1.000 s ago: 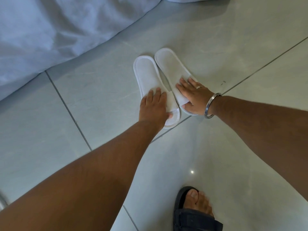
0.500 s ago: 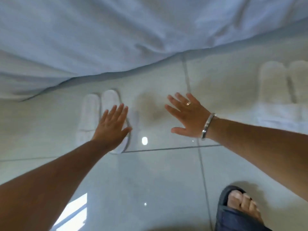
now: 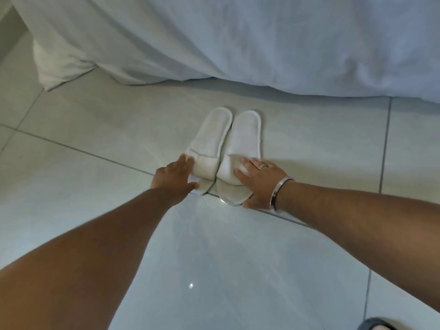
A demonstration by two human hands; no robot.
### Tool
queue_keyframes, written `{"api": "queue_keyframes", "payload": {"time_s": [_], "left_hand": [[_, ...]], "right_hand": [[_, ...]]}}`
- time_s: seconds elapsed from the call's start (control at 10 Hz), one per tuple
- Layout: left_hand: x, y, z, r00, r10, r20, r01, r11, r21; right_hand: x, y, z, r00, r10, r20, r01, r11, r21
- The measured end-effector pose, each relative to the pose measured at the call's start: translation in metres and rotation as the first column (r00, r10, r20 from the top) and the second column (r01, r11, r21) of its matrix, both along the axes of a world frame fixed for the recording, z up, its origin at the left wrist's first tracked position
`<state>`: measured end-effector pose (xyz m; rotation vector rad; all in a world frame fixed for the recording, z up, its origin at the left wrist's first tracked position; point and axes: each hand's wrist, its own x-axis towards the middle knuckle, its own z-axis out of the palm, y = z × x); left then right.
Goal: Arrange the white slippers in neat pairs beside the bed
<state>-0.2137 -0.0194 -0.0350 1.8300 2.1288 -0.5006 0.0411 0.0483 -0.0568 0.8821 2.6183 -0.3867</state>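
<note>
Two white slippers lie side by side on the tiled floor just in front of the bed, heels toward the bed. My left hand (image 3: 173, 177) grips the outer side of the left slipper (image 3: 214, 132) at its strap, thumb by the toe. Over the strap of the right slipper (image 3: 246, 134) lies my right hand (image 3: 262, 182), with a ring and a metal bangle, fingers on top and thumb at the toe edge. The two slippers touch along their inner sides. No other pair is in view.
The white bed sheet (image 3: 238, 39) hangs down to the floor across the top of the view, a short gap behind the slippers' heels. Pale glossy floor tiles (image 3: 95, 129) spread left and right. A dark sandal (image 3: 373, 324) on a foot shows at the bottom right.
My hands left one pair of slippers, crossed the floor open, and now rest on another pair. The view swung to face the bed.
</note>
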Motion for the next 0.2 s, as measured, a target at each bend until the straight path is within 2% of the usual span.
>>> {"api": "queue_keyframes", "payload": {"time_s": [0.1, 0.2], "left_hand": [[-0.0015, 0.0019, -0.0047, 1.000, 0.014, 0.025, -0.015, 0.997, 0.070], [-0.0051, 0.0026, -0.0049, 1.000, 0.004, 0.028, -0.005, 0.999, 0.040]], "right_hand": [[-0.0071, -0.0015, 0.0000, 0.999, -0.029, -0.026, 0.030, 0.999, 0.027], [-0.0084, -0.0044, 0.0013, 0.999, -0.032, -0.009, 0.033, 0.999, 0.016]]}}
